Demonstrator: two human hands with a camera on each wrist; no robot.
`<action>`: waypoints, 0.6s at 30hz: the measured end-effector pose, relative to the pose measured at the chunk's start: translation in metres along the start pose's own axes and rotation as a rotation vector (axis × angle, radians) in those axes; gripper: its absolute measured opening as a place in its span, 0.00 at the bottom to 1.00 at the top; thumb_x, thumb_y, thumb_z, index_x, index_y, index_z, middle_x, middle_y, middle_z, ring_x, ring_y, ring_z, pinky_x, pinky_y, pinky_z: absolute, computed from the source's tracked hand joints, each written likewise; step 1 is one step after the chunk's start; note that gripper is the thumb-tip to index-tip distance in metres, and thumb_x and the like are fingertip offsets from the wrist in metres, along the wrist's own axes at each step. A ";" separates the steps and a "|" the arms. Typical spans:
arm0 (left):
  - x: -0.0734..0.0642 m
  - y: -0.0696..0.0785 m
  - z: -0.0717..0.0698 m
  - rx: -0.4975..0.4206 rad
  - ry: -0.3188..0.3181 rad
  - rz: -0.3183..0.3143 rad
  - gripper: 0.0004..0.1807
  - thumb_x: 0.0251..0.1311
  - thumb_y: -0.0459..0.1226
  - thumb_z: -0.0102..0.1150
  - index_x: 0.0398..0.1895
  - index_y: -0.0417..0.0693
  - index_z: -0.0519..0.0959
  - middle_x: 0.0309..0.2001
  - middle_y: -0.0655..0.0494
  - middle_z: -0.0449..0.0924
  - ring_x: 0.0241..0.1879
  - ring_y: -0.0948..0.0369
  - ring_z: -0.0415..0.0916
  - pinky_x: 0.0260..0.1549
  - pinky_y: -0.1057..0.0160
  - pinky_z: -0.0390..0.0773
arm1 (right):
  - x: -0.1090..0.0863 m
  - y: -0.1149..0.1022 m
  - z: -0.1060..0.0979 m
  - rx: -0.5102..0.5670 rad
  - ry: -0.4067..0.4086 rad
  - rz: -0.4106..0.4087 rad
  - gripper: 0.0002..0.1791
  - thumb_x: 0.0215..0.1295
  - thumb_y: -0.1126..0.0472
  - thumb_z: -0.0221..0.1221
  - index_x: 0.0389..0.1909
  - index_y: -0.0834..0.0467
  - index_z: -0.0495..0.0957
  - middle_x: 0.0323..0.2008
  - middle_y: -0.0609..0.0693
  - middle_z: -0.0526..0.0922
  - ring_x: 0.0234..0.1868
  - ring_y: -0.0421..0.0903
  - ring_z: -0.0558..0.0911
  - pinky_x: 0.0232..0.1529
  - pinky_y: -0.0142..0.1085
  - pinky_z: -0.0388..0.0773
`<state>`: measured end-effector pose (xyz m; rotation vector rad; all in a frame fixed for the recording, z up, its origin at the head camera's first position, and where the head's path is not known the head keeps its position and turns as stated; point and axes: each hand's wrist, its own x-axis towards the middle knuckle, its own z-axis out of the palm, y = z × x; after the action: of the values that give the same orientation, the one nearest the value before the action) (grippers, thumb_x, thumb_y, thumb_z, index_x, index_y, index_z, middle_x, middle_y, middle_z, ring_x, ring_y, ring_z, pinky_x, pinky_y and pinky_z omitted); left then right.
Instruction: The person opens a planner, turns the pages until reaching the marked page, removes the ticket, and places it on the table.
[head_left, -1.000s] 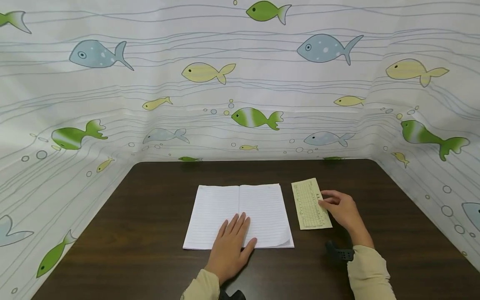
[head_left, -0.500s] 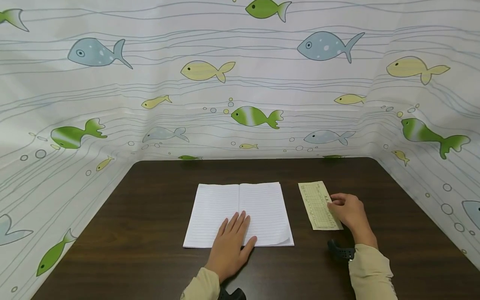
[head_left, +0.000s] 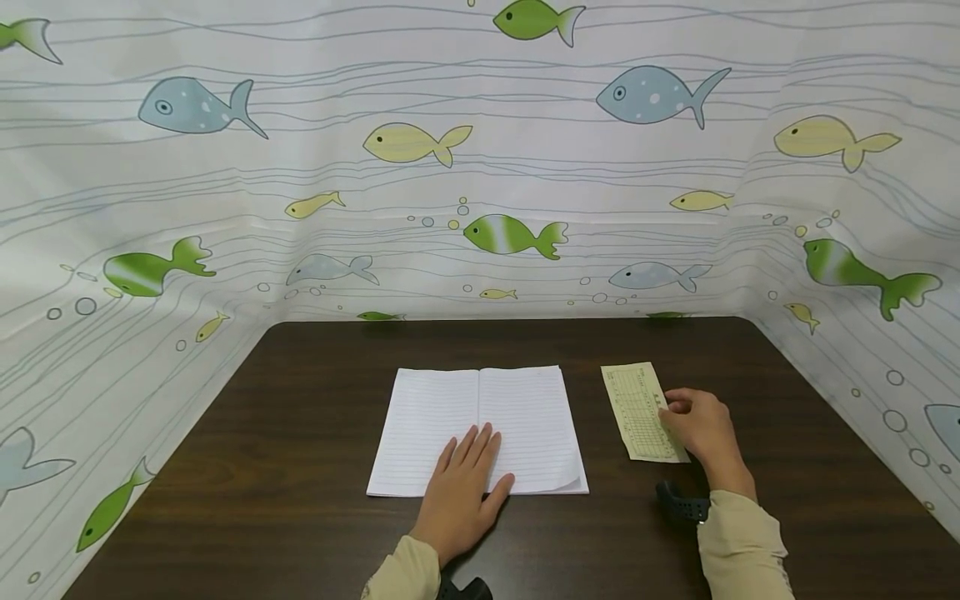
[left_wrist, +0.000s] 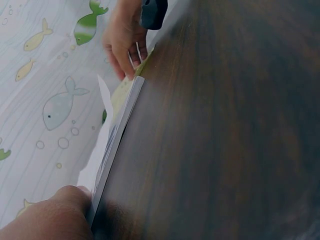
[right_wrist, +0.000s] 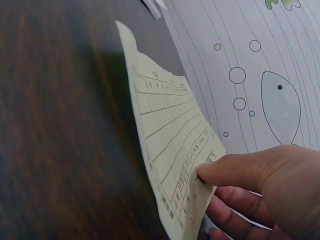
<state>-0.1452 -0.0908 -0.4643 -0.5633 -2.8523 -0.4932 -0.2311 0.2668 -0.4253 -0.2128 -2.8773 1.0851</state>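
Note:
An open notebook (head_left: 525,425) with lined white pages lies on the dark table. Flat across its lower middle rests my left hand (head_left: 461,496), fingers straight, near the centre fold. To the notebook's right, a pale yellow printed slip with a ruled grid (head_left: 637,408) is pinched at its right edge by my right hand (head_left: 701,425). In the right wrist view the thumb lies on top of the slip (right_wrist: 170,135) and the fingers are beneath it; its near edge looks raised off the table. The left wrist view shows the notebook's edge (left_wrist: 117,135) with a lifted page corner.
The dark wooden table (head_left: 262,467) runs back to a white curtain (head_left: 540,183) printed with fish, which also stands along both sides. A dark band (head_left: 682,504) sits on the right wrist.
My right hand has drawn the yellow slip a little to the right, away from the notebook, and has nearly stopped. My left hand has stayed on the notebook.

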 end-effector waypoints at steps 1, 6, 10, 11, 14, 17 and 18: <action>0.000 0.000 0.001 0.001 0.001 0.000 0.35 0.79 0.57 0.41 0.77 0.45 0.67 0.78 0.49 0.64 0.78 0.51 0.58 0.76 0.44 0.56 | 0.000 0.000 0.000 -0.002 0.002 0.001 0.23 0.68 0.64 0.60 0.60 0.74 0.76 0.46 0.68 0.83 0.43 0.60 0.81 0.41 0.52 0.78; -0.001 0.000 0.003 0.000 -0.003 -0.006 0.35 0.79 0.57 0.41 0.78 0.46 0.66 0.78 0.50 0.63 0.79 0.51 0.56 0.76 0.44 0.54 | -0.001 0.001 0.001 -0.004 0.002 0.008 0.24 0.68 0.65 0.60 0.61 0.73 0.76 0.47 0.69 0.82 0.44 0.61 0.81 0.42 0.52 0.78; -0.001 -0.001 0.003 0.002 -0.006 -0.010 0.35 0.79 0.57 0.43 0.78 0.47 0.66 0.78 0.51 0.62 0.79 0.52 0.56 0.77 0.44 0.54 | 0.000 0.000 0.001 -0.003 0.007 0.004 0.24 0.68 0.65 0.60 0.61 0.73 0.76 0.48 0.69 0.82 0.44 0.61 0.81 0.42 0.52 0.78; -0.001 -0.001 0.003 0.002 -0.005 -0.010 0.35 0.79 0.57 0.43 0.78 0.47 0.66 0.78 0.51 0.62 0.79 0.52 0.55 0.77 0.44 0.54 | 0.000 0.000 0.001 -0.005 0.010 0.000 0.23 0.68 0.66 0.60 0.61 0.74 0.76 0.47 0.69 0.82 0.44 0.61 0.81 0.42 0.51 0.78; -0.001 -0.001 0.003 0.005 0.006 -0.005 0.35 0.79 0.57 0.43 0.78 0.46 0.67 0.78 0.50 0.63 0.79 0.52 0.56 0.76 0.44 0.55 | 0.000 0.000 0.002 -0.008 0.017 -0.010 0.23 0.67 0.66 0.61 0.60 0.74 0.77 0.47 0.68 0.82 0.44 0.61 0.80 0.41 0.50 0.78; -0.002 -0.001 0.003 0.007 0.016 0.002 0.35 0.79 0.57 0.42 0.77 0.45 0.67 0.78 0.50 0.64 0.78 0.51 0.57 0.76 0.44 0.55 | 0.000 0.000 0.002 -0.009 0.024 -0.013 0.22 0.67 0.66 0.61 0.59 0.74 0.77 0.46 0.68 0.82 0.44 0.60 0.80 0.40 0.48 0.76; -0.002 0.000 0.003 0.006 0.022 0.005 0.35 0.79 0.57 0.42 0.77 0.45 0.67 0.77 0.49 0.64 0.78 0.51 0.58 0.76 0.43 0.56 | 0.000 0.000 0.003 -0.011 0.026 -0.012 0.22 0.67 0.66 0.61 0.59 0.74 0.78 0.46 0.67 0.82 0.44 0.60 0.79 0.41 0.48 0.76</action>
<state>-0.1440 -0.0908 -0.4676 -0.5600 -2.8300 -0.4863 -0.2315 0.2654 -0.4274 -0.2080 -2.8584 1.0568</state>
